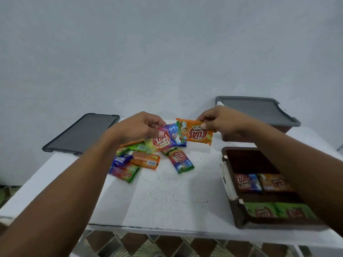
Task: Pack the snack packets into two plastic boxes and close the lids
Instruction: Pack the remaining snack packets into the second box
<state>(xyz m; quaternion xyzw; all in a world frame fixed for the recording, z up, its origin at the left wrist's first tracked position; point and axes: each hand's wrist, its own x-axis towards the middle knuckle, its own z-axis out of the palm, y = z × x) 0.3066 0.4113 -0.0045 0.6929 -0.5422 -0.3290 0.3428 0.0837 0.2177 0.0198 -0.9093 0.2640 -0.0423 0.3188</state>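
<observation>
Now, with the left hand [137,128] pinching a purple packet [169,139] and the right hand [220,123] pinching an orange packet [196,134] above the loose pile [146,161] on the counter [167,199], each is best carried flat to the open brown box [239,216] and laid in its bare far end.

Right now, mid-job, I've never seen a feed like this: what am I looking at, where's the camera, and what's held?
No machine here: these are a person's bare arms, seen from one head-worn camera looking forward and down. The left hand pinches a blue-and-red snack packet; the right hand pinches an orange snack packet. Below them, loose packets lie on the white table. At right stands an open brown box holding packed packets; behind it, a second box with its grey lid on. A loose grey lid lies far left.
</observation>
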